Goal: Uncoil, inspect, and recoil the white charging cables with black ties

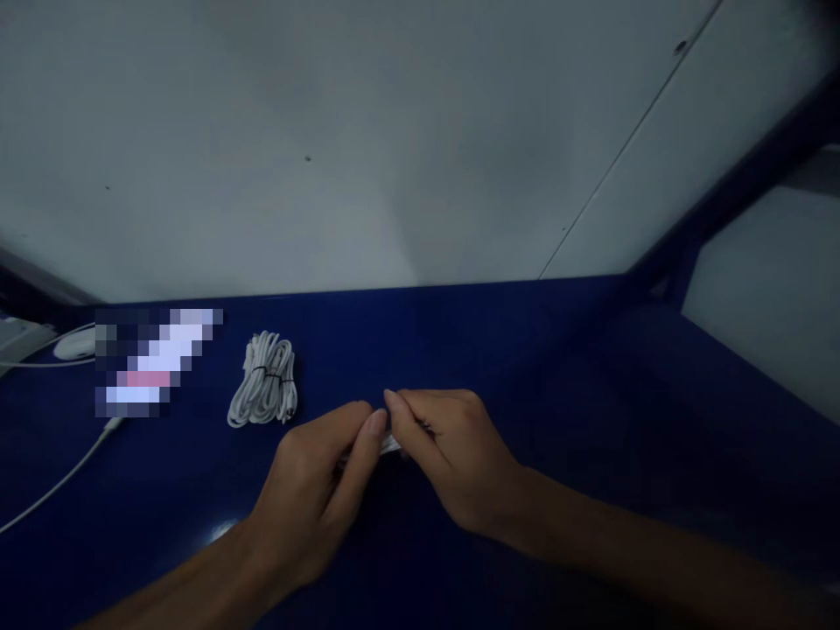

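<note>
My left hand [321, 490] and my right hand [452, 459] meet over the dark blue table [577, 376], fingers pinched together. Between them shows a small piece of white cable [389, 444], mostly hidden by the fingers. Both hands are closed on it. To the left, apart from the hands, a coiled white cable bundle [266, 381] lies on the table, bound with dark ties.
A blurred patch [154, 363] covers something at the left. A white cord [59, 477] runs across the table's left part, and a white object [73, 344] with another cord lies at the far left edge. A pale wall [328, 149] rises behind; a dark blue frame post [735, 197] slants at right.
</note>
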{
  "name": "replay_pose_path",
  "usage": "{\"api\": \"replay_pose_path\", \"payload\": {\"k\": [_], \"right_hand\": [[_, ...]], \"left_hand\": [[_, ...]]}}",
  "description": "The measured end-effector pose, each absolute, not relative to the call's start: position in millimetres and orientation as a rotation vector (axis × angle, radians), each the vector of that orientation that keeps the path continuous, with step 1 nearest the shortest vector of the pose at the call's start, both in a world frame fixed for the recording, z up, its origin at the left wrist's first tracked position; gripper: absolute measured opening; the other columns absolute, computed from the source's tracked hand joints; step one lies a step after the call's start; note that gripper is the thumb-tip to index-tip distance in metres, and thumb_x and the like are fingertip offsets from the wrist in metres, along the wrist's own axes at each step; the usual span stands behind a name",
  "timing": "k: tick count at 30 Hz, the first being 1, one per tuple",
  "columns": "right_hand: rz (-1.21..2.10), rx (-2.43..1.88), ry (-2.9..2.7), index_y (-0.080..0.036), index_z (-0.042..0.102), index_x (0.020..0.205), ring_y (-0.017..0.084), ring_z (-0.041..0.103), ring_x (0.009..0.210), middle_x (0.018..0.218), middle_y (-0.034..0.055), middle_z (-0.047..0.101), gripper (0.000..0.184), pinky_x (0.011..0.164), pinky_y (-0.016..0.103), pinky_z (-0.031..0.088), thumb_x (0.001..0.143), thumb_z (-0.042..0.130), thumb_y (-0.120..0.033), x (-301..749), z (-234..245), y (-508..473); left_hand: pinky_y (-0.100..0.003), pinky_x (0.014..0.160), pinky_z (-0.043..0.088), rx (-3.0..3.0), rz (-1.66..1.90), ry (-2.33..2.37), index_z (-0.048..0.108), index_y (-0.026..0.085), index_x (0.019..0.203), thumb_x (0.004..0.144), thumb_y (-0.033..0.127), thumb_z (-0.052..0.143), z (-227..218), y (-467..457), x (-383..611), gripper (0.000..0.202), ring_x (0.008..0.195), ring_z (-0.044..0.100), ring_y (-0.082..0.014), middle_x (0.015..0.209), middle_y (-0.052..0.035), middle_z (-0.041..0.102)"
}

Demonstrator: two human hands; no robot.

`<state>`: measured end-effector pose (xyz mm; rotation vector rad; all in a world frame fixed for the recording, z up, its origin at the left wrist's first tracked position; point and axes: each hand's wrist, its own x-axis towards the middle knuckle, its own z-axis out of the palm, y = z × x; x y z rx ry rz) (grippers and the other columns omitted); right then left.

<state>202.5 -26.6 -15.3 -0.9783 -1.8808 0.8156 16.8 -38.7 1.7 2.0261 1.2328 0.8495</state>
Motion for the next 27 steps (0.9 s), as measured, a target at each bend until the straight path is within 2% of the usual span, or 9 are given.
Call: {"api": "replay_pose_path", "payload": {"k": [2, 4, 7, 10, 13, 17, 23, 25, 27], "right_hand": [[0.935, -1.004, -1.872, -0.021, 0.044, 0.069, 0.009, 0.046, 0.054, 0.064, -0.0054, 0.052, 0.049, 0.056, 0.027, 0.038, 0.117, 0.044, -0.028, 203, -14, -29], [0.878, -0.995, -1.902, -0.021, 0.046, 0.069, 0.009, 0.047, 0.055, 0.064, -0.0049, 0.052, 0.049, 0.056, 0.027, 0.040, 0.117, 0.043, -0.027, 202, -15, -29], [0.428, -0.931, -2.033, -0.019, 0.056, 0.072, 0.010, 0.045, 0.054, 0.064, -0.0032, 0.052, 0.046, 0.054, 0.028, 0.039, 0.115, 0.043, -0.021, 201, -20, -29], [-0.109, -0.864, -2.090, -0.016, 0.069, 0.077, 0.012, 0.047, 0.055, 0.067, 0.0004, 0.058, 0.042, 0.051, 0.029, 0.038, 0.113, 0.049, -0.022, 200, -21, -27], [-0.350, -0.815, -2.081, -0.017, 0.070, 0.073, 0.012, 0.047, 0.054, 0.063, -0.0002, 0.058, 0.038, 0.050, 0.030, 0.038, 0.109, 0.059, -0.022, 201, -18, -27], [-0.336, -0.820, -2.074, -0.019, 0.060, 0.062, 0.011, 0.044, 0.051, 0.056, -0.0024, 0.053, 0.046, 0.049, 0.030, 0.036, 0.107, 0.059, -0.013, 200, -16, -28], [-0.005, -0.913, -2.025, -0.017, 0.059, 0.062, 0.009, 0.043, 0.049, 0.055, -0.0034, 0.051, 0.052, 0.050, 0.027, 0.039, 0.112, 0.049, -0.011, 196, -24, -29], [-0.031, -0.898, -2.026, -0.016, 0.061, 0.063, 0.009, 0.043, 0.050, 0.056, -0.0034, 0.051, 0.051, 0.050, 0.027, 0.039, 0.112, 0.049, -0.011, 197, -24, -28], [-0.181, -0.863, -2.036, -0.017, 0.062, 0.063, 0.010, 0.045, 0.051, 0.058, -0.0027, 0.053, 0.048, 0.050, 0.028, 0.039, 0.110, 0.053, -0.012, 198, -22, -26]], "left_hand": [[-0.028, 0.056, 0.033, 2.039, 0.857, 1.244, 0.055, 0.021, 0.070, 0.112, 0.026, 0.048, 2, -38, 17, 0.043, 0.054, 0.042, -0.0130, 0.061, 0.0034, 0.049], [-0.028, 0.053, 0.031, 1.994, 0.851, 1.264, 0.056, 0.021, 0.068, 0.112, 0.028, 0.047, 2, -37, 18, 0.045, 0.053, 0.041, -0.0133, 0.059, 0.0029, 0.049], [-0.028, 0.050, 0.027, 1.879, 0.816, 1.291, 0.053, 0.021, 0.066, 0.113, 0.036, 0.046, 0, -37, 18, 0.050, 0.052, 0.034, -0.0129, 0.058, 0.0036, 0.043], [-0.026, 0.047, 0.023, 1.684, 0.747, 1.283, 0.048, 0.022, 0.065, 0.113, 0.049, 0.044, -2, -37, 18, 0.056, 0.052, 0.029, -0.0122, 0.057, 0.0045, 0.036], [-0.026, 0.045, 0.019, 1.468, 0.668, 1.201, 0.043, 0.022, 0.064, 0.112, 0.061, 0.043, -1, -37, 17, 0.061, 0.051, 0.024, -0.0112, 0.057, 0.0059, 0.030], [-0.025, 0.047, 0.020, 1.419, 0.597, 1.114, 0.042, 0.022, 0.067, 0.114, 0.056, 0.042, 0, -38, 16, 0.057, 0.052, 0.024, -0.0114, 0.057, 0.0063, 0.032], [-0.027, 0.060, 0.038, 1.941, 0.746, 1.108, 0.053, 0.020, 0.073, 0.116, 0.032, 0.040, 1, -34, 18, 0.046, 0.062, 0.046, -0.0131, 0.070, 0.0007, 0.055], [-0.027, 0.059, 0.038, 1.925, 0.747, 1.108, 0.054, 0.020, 0.073, 0.116, 0.032, 0.039, 0, -33, 18, 0.047, 0.060, 0.045, -0.0129, 0.069, 0.0008, 0.054], [-0.027, 0.053, 0.031, 1.792, 0.716, 1.130, 0.048, 0.021, 0.069, 0.116, 0.040, 0.039, -3, -34, 18, 0.051, 0.057, 0.035, -0.0124, 0.064, 0.0030, 0.044]]}}
